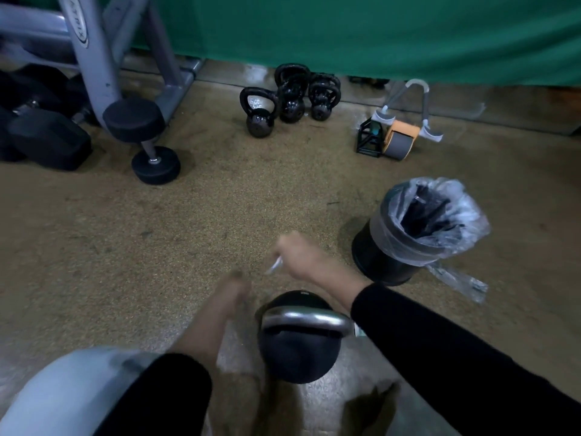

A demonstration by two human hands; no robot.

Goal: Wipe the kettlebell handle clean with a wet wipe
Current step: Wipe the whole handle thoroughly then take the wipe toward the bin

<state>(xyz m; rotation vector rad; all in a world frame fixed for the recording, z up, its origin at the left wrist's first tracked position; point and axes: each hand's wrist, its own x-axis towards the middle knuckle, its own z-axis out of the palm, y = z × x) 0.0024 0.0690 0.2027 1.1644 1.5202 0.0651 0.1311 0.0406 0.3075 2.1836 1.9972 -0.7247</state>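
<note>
Steel-grey handle [306, 319] of the kettlebell [298, 344] is sitting bare at bottom centre of the head view, arching across the top of the black ball. Kettlebell is standing upright on the speckled tan rubber floor [125, 247], between my two forearms.

My right hand [301, 256] is hovering above and beyond the kettlebell, fingers curled closed, pinching a thin pale strip [274, 265] that is sticking out to the left. Could be the wet wipe, too blurred to confirm. Not touching the handle.

My left hand [234, 289] is hanging just left of the kettlebell, motion-blurred. I can't tell whether it's open or closed, or whether it's holding anything. It's near the right hand, not on the handle.

Both sleeves are black. My knee in pale grey fabric [63, 398] is showing bottom left.

Right of the kettlebell, near my right forearm, a black bin [386, 256] with a clear plastic liner [440, 221] is standing on the floor.

Well apart at the back: a cluster of small black kettlebells [289, 102] along a green curtain [377, 33], an ab roller [401, 136], a dumbbell [146, 143] leaning by a grey machine frame [91, 58].
</note>
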